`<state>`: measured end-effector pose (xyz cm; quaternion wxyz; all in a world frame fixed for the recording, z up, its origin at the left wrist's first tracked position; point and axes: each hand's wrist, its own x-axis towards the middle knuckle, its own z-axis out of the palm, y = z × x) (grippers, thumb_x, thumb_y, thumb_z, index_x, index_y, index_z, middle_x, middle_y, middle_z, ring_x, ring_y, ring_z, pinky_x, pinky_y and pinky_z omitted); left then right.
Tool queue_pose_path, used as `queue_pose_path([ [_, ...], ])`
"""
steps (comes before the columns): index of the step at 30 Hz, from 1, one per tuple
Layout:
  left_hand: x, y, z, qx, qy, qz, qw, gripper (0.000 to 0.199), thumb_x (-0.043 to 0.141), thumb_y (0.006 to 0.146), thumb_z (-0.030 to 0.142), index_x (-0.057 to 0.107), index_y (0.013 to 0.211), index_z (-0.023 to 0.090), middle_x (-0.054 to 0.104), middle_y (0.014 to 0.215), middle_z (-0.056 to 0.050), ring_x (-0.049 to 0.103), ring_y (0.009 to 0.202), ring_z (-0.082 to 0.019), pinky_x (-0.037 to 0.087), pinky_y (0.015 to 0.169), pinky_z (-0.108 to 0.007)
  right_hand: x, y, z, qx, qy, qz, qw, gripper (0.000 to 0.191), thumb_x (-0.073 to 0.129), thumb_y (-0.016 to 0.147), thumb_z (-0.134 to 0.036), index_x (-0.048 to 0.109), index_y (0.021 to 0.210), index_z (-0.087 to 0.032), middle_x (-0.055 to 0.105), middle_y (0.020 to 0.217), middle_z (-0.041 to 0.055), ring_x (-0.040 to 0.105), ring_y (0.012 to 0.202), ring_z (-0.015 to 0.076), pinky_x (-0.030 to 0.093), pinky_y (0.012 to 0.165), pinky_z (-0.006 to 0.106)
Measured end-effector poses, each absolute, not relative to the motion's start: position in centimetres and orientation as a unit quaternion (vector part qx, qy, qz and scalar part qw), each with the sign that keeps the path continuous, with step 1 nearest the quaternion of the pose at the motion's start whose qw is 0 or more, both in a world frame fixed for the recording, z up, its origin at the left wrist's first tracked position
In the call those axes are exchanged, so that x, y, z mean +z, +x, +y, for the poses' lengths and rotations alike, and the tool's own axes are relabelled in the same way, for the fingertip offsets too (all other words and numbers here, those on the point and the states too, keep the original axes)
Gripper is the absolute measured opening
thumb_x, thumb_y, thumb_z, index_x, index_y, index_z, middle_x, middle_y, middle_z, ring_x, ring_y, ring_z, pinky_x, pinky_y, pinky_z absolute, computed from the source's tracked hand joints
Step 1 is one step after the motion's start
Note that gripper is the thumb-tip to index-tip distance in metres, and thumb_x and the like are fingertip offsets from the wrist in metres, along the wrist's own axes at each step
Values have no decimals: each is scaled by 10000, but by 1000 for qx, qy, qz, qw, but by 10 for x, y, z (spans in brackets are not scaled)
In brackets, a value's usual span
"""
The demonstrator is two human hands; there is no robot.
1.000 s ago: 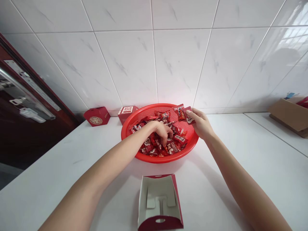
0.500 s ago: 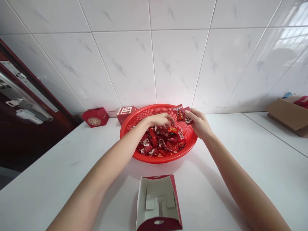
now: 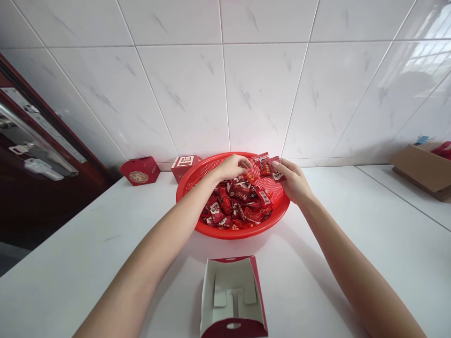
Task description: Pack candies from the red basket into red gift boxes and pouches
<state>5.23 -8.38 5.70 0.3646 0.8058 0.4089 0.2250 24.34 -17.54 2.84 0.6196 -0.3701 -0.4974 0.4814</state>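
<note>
A red plastic basket (image 3: 243, 232) with a perforated wall holds a heap of wrapped candies (image 3: 236, 202) in red and dark red. Over the back of the heap, my left hand (image 3: 232, 167) curls its fingers on an orange-red candy packet (image 3: 251, 177), partly hidden beneath them. At the basket's right rim, my right hand (image 3: 293, 179) pinches two small candy packets, a dark red one (image 3: 277, 169) and a brighter red one (image 3: 262, 164). Nearer to me stands an open carton (image 3: 234, 277), red outside and pale inside, with nothing in it.
Against the tiled wall, left of the basket, stand a closed red gift box (image 3: 140, 171) and another red box (image 3: 183, 164). A brown cardboard box (image 3: 423, 171) is on the far right. A dark red door (image 3: 28, 188) with a metal latch is at the left.
My left hand has drawn back slightly, up and left, with the orange-red packet shifting along under its fingers. The right hand holds its two packets almost unmoved.
</note>
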Motion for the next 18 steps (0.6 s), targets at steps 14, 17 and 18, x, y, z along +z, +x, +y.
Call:
queue_pose_path([
  [14,59,57,-101,-150,844,287,426,191,709,656,137,817,794,214,808,811,13,740,894,-205,549,837,-246,30,242,-177,482,-373,-499,616,347,839,720,-541,701,789,-231,661,728,-6,610,690,174,500,699,324],
  [17,57,59,-104,-189,838,262,440,226,727,653,158,828,842,233,817,859,18,740,960,-217,551,872,-245,29,243,-177,478,-379,-499,615,341,830,727,-542,700,800,-236,659,738,-4,607,692,179,502,710,330],
  [18,57,61,-106,-187,842,265,432,286,733,644,150,828,899,237,819,892,20,737,979,-219,550,875,-246,29,243,-177,480,-379,-498,615,337,833,725,-538,701,800,-236,659,739,-4,603,690,177,501,708,329],
])
